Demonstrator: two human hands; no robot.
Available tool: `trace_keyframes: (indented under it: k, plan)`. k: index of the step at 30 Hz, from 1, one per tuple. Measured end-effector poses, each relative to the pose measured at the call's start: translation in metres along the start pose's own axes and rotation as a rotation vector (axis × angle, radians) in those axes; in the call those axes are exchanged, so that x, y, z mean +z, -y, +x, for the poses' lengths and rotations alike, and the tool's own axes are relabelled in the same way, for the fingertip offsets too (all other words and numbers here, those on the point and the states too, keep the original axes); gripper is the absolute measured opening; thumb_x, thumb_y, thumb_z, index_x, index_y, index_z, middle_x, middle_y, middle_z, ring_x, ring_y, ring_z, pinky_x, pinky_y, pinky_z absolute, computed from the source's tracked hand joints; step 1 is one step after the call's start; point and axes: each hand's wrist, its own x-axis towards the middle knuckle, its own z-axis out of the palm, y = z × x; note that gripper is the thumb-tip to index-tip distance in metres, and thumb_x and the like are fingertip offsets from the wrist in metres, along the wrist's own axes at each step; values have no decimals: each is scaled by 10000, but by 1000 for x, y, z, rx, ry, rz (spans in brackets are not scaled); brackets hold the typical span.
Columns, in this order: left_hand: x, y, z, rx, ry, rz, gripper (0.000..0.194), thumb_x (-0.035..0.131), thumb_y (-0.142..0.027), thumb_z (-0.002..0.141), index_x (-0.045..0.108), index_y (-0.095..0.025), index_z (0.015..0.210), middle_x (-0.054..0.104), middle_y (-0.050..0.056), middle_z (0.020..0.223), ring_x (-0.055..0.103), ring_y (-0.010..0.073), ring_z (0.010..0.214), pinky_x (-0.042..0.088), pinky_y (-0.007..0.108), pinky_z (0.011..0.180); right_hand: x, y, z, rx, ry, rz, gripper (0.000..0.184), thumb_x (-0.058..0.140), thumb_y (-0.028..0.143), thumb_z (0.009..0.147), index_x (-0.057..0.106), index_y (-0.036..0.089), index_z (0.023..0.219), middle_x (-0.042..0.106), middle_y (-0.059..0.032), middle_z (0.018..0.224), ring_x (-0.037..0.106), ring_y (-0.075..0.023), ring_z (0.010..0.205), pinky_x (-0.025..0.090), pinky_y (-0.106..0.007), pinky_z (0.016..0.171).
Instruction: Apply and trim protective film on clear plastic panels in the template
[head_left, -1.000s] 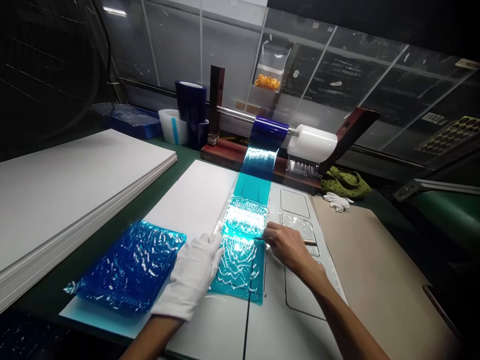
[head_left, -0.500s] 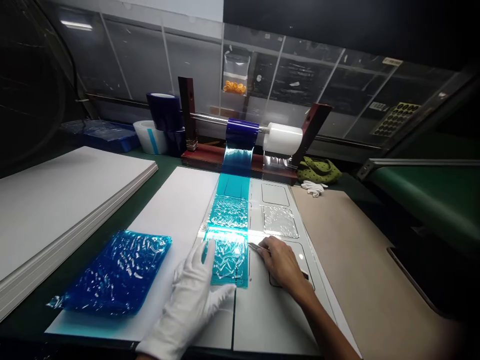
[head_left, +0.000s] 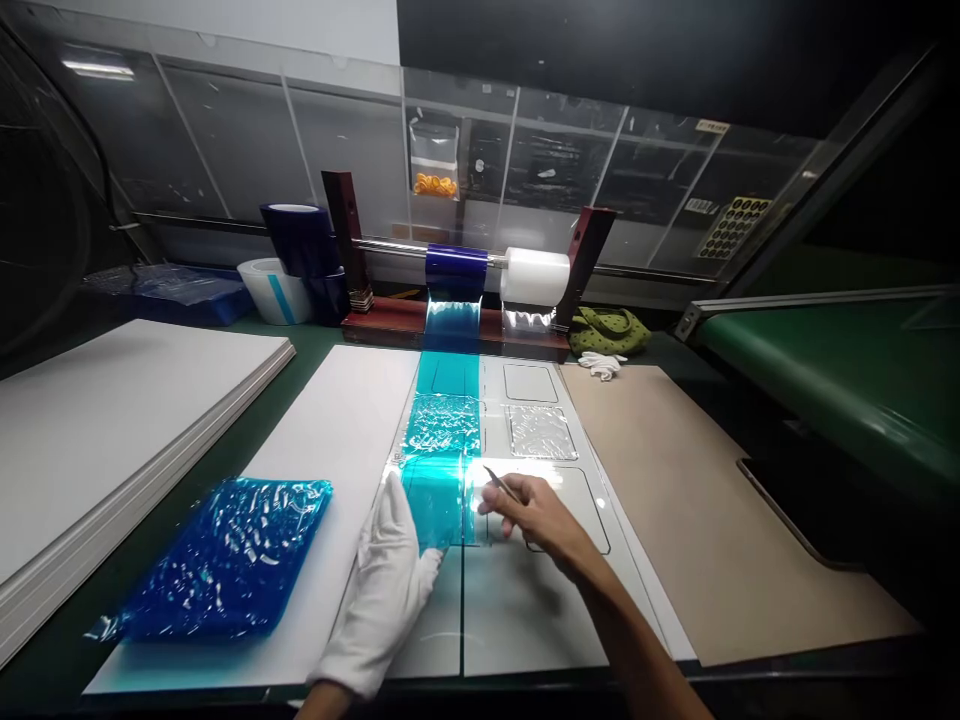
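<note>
My left hand (head_left: 386, 585), in a white glove, is at the lower left of a piece of teal-blue clear film (head_left: 433, 500). Its thumb and fingers close on the film's near corner, and that piece looks smooth and partly raised. Bare, my right hand (head_left: 529, 510) grips a slim pointed metal tool (head_left: 501, 483), tip up and to the left, just right of the film. I cannot tell whether the tool is tweezers or a blade. Beyond it, a crinkled teal film piece (head_left: 442, 425) lies on the white sheet with black outlines (head_left: 555, 610).
A stand (head_left: 457, 335) carries a dark blue film roll (head_left: 456, 262) and a white roll (head_left: 536, 277). A stack of blue film pieces (head_left: 232, 560) lies left, beside a stack of white boards (head_left: 127, 400). Brown board (head_left: 675, 480) and a phone-like dark slab (head_left: 795, 515) are right.
The near film piece went from crinkled to smooth and shifted. My left thumb has closed onto its corner. My right hand moved slightly left, its tool tip turning upward. The camera view shifted too.
</note>
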Motion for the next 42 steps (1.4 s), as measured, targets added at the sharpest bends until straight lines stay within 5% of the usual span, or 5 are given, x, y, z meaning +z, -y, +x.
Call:
trace_keyframes:
  k: [7,14,19,24,42]
  plan:
    - [-11,13,0,-311,32,-449,1114,647,-475,740,-125,-166,1481,73,252,1572,125,365,1445,246,576,1134,36,5,2,20,-5,269,318,696,449,705,531,178,699,600,20,590,434,-79,491,368,-225,501]
    - [-77,32,-6,-625,47,-946,659,561,-394,855,300,-175,1419,612,177,1271,689,236,995,591,338,837,31,30,-25,-22,185,405,330,738,453,737,636,152,826,685,-30,698,474,-83,517,393,-217,486]
    - [-136,49,-3,-773,-292,-896,372,645,-314,820,591,-245,1181,735,17,1023,698,122,866,564,178,760,25,29,-33,39,35,286,475,749,517,712,658,146,994,726,-104,886,535,-124,618,446,-245,529]
    - [-170,78,-2,-852,-367,-781,306,663,-306,808,659,-268,1111,750,-22,927,699,121,831,579,194,719,20,21,-40,82,1,201,472,727,549,721,677,156,977,710,-99,871,542,-145,638,452,-267,549]
    - [-165,87,1,-888,-239,-732,427,665,-368,795,617,-182,1176,755,23,846,710,178,785,600,319,727,20,12,-43,75,-28,122,454,683,567,755,665,207,1031,591,-31,812,527,-158,695,466,-288,645]
